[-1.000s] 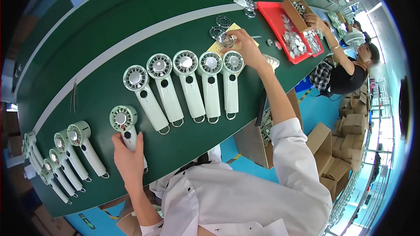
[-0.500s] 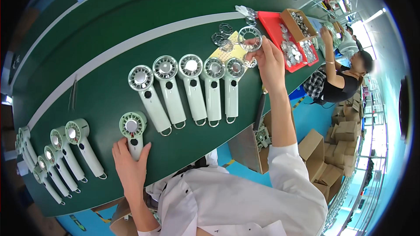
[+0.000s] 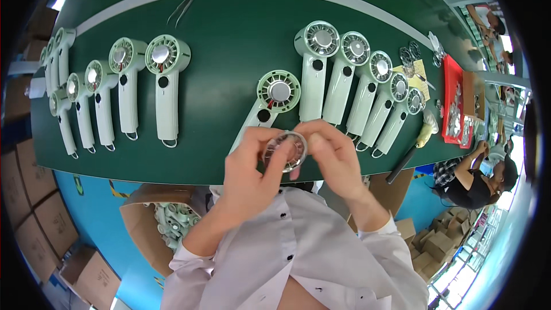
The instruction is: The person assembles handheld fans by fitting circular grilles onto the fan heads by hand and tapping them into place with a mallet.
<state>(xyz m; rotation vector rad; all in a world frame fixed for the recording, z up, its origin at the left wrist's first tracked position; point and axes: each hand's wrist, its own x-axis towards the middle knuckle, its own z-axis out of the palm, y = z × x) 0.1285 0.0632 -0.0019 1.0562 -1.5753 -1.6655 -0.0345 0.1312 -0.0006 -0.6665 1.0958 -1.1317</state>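
A clear round ring cover with a spoked rim (image 3: pixel 298 159) is pinched between my two hands, just off the table's near edge. My left hand (image 3: pixel 247 169) grips it with thumb across its face, while my right hand (image 3: pixel 337 163) closes on its right side. Right beyond them lies a pale green handheld fan (image 3: pixel 279 91) with its round head uncovered and a red spot near the hub; my left hand hides its handle's lower end. To its right stretches a row of several fans (image 3: pixel 311 89) with shiny clear covers on their heads.
More green fans (image 3: pixel 166 103) lie at the left. Tweezers (image 3: pixel 186 4) rest near the white strip. At the right are loose rings on a yellow sheet (image 3: pixel 420 74), a brush with a black handle (image 3: pixel 403 162), a red tray (image 3: pixel 453 95) and a seated person (image 3: pixel 476 181).
My right hand has brought the ring cover from the right side of the table to in front of me. My left hand has left the uncovered fan and now holds the ring too. The view has turned.
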